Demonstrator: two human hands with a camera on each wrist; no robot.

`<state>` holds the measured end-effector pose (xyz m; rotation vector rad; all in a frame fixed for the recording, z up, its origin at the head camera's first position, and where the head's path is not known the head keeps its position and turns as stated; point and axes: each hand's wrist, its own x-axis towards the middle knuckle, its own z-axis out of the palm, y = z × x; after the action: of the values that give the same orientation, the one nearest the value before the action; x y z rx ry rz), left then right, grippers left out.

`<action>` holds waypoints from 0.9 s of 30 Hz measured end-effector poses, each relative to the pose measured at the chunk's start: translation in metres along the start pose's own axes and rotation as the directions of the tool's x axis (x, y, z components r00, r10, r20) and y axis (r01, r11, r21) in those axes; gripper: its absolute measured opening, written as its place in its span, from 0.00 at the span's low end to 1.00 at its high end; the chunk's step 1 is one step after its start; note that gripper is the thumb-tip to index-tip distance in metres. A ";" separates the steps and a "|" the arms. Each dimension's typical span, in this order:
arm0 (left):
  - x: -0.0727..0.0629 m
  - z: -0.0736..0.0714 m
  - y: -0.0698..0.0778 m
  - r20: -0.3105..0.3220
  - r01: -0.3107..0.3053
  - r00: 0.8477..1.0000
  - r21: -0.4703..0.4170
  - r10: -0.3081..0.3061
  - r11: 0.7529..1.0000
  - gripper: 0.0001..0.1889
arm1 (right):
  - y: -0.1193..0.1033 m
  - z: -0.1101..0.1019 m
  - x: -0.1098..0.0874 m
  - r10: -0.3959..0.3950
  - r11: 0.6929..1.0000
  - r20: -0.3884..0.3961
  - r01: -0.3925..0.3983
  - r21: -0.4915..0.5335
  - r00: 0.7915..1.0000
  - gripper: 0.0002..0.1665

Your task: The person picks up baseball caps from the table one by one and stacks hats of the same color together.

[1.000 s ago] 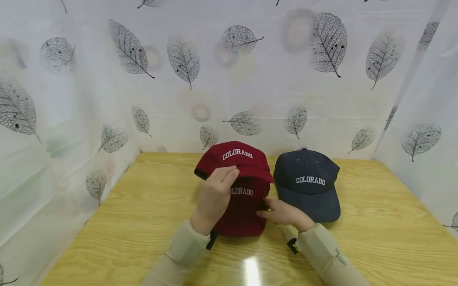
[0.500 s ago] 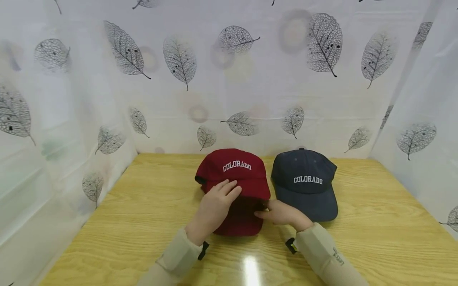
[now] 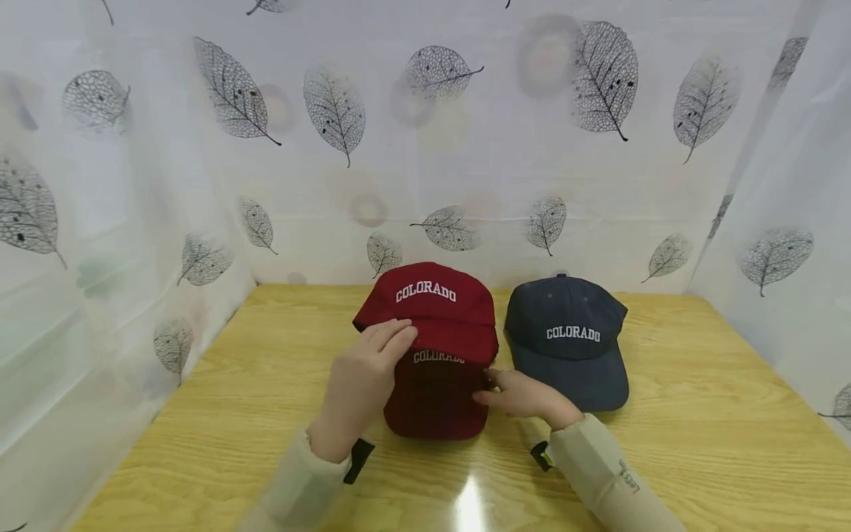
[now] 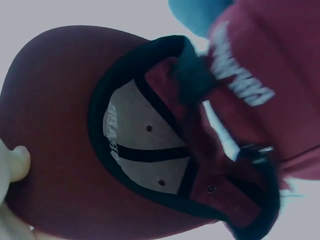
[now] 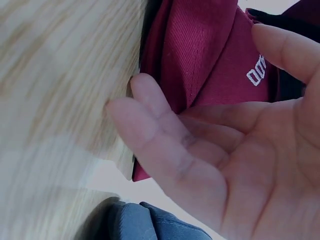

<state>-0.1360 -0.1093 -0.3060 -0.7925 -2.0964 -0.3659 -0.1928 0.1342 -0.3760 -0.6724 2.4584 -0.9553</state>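
Two dark red baseball caps with white COLORADO lettering stand near the table's middle in the head view. My left hand (image 3: 362,377) pinches the brim of the upper cap (image 3: 459,314), which tilts above the lower red cap (image 3: 435,410) and partly covers its crown. In the left wrist view, the thumb (image 4: 19,162) lies on the underside of the brim, and the cap's inside with its dark sweatband faces the camera. My right hand (image 3: 525,399) is beside the lower cap's right side, fingers relaxed and gently bent; whether they touch the cloth I cannot tell.
A navy COLORADO cap (image 3: 565,310) lies on the wooden table (image 3: 279,384), just right of the red caps and behind my right hand. A white leaf-print curtain (image 3: 465,162) encloses the table's back and sides.
The upper red cap first dipped over the lower one, then rose again and shifted left with my left hand, uncovering the lower cap's lettering. My right hand stays about where it was.
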 end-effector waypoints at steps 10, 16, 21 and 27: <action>0.014 -0.035 0.014 -0.385 -0.020 0.923 -0.042 0.002 0.999 0.11 | 0.002 -0.001 0.000 -0.039 0.999 0.009 0.039 -0.021 0.999 0.33; 0.016 -0.023 0.015 -0.349 -0.009 0.937 -0.071 -0.016 0.997 0.11 | 0.003 0.000 0.000 -0.056 0.996 -0.005 0.056 -0.073 0.998 0.33; 0.011 0.003 0.005 -0.259 -0.018 0.966 -0.054 0.004 0.998 0.13 | 0.003 0.000 0.000 -0.086 0.989 -0.026 0.082 -0.123 0.996 0.30; 0.001 0.031 -0.004 -0.102 -0.022 0.995 -0.014 0.020 1.000 0.08 | 0.002 0.000 0.000 -0.110 0.984 -0.035 0.104 -0.144 0.993 0.25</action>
<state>-0.1579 -0.0957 -0.3233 -0.7877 -1.9908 -0.4029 -0.1936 0.1358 -0.3778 -0.8475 2.5683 -0.8472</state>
